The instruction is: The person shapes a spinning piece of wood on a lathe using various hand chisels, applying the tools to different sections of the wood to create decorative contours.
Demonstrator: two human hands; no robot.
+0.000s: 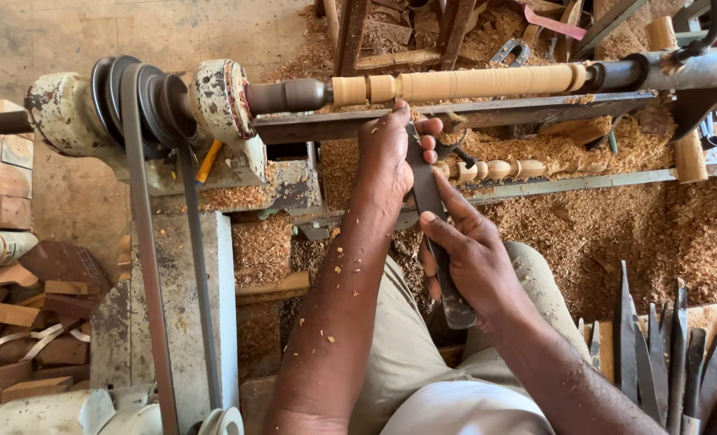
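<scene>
A pale wooden spindle [471,82] is mounted across the lathe [213,101], with turned beads near its left end. My left hand [390,149] rests on the steel tool rest [487,113] just below the spindle and grips the upper part of a long flat metal chisel [427,193]. My right hand [471,258] holds the chisel lower down, index finger stretched along the blade. The chisel's tip points up at the beaded left end of the spindle. A finished turned spindle [499,169] lies on the bed below the rest.
A belt [145,266] runs down from the pulleys [129,97] at the left. Sawdust and shavings [616,234] cover the bed and floor. Several chisels [664,354] stand at the lower right. Wood offcuts [20,314] lie at the left.
</scene>
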